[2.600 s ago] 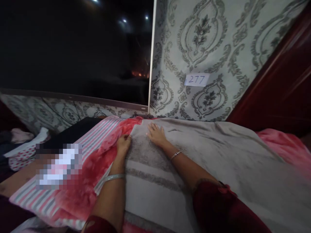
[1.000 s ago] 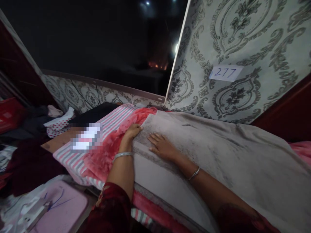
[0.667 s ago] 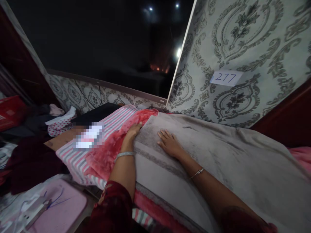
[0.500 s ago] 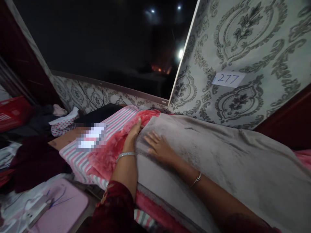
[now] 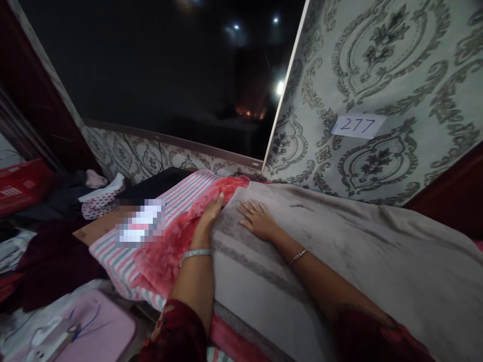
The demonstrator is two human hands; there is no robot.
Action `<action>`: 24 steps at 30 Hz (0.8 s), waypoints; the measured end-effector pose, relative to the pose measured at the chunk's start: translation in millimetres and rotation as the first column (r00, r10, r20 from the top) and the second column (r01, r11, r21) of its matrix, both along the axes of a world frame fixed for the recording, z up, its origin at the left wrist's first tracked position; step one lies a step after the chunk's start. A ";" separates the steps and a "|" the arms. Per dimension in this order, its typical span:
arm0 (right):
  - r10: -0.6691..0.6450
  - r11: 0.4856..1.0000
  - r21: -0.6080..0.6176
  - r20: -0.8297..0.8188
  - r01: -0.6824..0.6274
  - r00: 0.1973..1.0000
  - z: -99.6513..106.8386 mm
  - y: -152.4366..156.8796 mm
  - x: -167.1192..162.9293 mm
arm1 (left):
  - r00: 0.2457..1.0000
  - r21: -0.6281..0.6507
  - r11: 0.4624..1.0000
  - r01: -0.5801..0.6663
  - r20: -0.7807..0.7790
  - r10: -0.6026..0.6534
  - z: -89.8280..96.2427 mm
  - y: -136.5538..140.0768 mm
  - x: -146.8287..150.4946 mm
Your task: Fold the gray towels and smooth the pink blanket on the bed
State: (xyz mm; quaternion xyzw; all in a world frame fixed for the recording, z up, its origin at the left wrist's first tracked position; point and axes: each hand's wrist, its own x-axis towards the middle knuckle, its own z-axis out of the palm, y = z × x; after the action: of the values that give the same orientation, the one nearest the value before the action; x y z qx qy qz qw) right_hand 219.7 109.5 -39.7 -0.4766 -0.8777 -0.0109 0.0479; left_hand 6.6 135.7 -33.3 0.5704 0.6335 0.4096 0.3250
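A large grey blanket [image 5: 358, 251] is spread across the surface in front of me, with a red plush layer [image 5: 177, 241] showing beyond its left edge. Under the red layer lies a cloth with pink, grey and white stripes [image 5: 188, 188]. My left hand [image 5: 211, 213] rests on its side along the grey blanket's left edge, thumb up; the fingers' far side is partly hidden. Flat on the grey top, a little to the right, my right hand [image 5: 258, 221] lies with its fingers spread. Neither hand grasps the fabric visibly.
A big dark screen [image 5: 162, 75] hangs on the patterned wall behind the blanket. A paper marked 277 [image 5: 354, 125] is stuck on the wallpaper. At lower left stand a pink stool [image 5: 109, 327] and a white power strip [image 5: 53, 344]. Dark clothes [image 5: 56, 256] are heaped at left.
My right hand has slid slightly to the right and away from my left hand across the grey blanket. My left hand stays at the blanket's edge. The view has tilted slightly upward.
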 end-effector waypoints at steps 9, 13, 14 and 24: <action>-0.327 0.943 0.052 -0.023 0.328 0.945 -1.3 35.2 37.0 | 0.981 -0.058 0.994 0.096 -0.164 -0.104 3.7 -1.5 5.3; -0.447 0.895 0.000 -0.040 0.447 0.894 6.7 45.4 48.6 | 0.965 -0.076 0.993 0.089 -0.239 -0.105 8.9 -2.0 6.8; -0.476 0.880 -0.026 -0.038 0.475 0.879 10.8 46.3 49.8 | 0.960 -0.083 0.993 0.086 -0.258 -0.105 10.4 -2.4 7.1; -0.130 0.991 -0.030 -0.060 0.128 0.990 7.0 -72.2 58.6 | 0.866 -0.137 0.984 0.111 -0.473 -0.164 22.4 3.9 11.6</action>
State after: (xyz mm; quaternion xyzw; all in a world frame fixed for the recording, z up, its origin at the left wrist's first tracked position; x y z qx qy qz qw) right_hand 278.4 37.4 -32.7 -0.5332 -0.8432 0.0120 0.0680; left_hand 18.2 139.6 -10.9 0.6802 0.6727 0.1967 0.2149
